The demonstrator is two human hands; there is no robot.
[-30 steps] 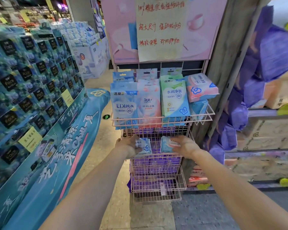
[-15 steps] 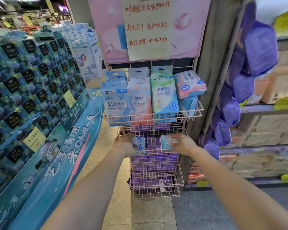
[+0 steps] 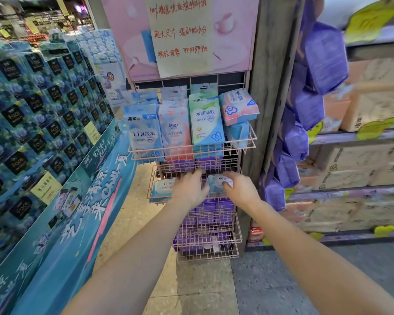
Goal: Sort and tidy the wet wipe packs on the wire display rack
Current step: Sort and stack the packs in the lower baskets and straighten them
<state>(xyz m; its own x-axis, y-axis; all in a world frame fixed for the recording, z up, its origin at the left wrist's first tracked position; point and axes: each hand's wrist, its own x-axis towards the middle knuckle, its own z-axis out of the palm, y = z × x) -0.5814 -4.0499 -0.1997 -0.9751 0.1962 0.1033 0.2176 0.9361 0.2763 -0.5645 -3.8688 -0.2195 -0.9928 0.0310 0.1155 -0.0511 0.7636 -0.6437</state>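
wet wipe pack [image 3: 216,184]: small, pale blue, with a white "999" label. it sits in the right half of the second basket of the wire display rack [image 3: 192,153].

right hand [image 3: 242,189]: thumb and fingers pinch the right end of the wet wipe pack.

left hand [image 3: 189,188]: reaches into the middle of the rack's second basket, just beside the wet wipe pack, back of hand up. its fingertips are hidden, so its grip cannot be told.

flat edi pack [image 3: 163,188]: lies at the left end of the rack's second basket, apart from both hands.

top basket of the rack: a blue pack [image 3: 143,135], a pink pack [image 3: 175,130] and a green pack [image 3: 205,119] stand upright in a row. a tilted pack [image 3: 239,105] lies at the right end.

lower baskets of the rack: purple packs [image 3: 205,214].

above the rack: a handwritten sign [image 3: 180,35].

left of the rack: a blue carton display [image 3: 32,110].

right of the rack: hanging purple bags [image 3: 323,57].
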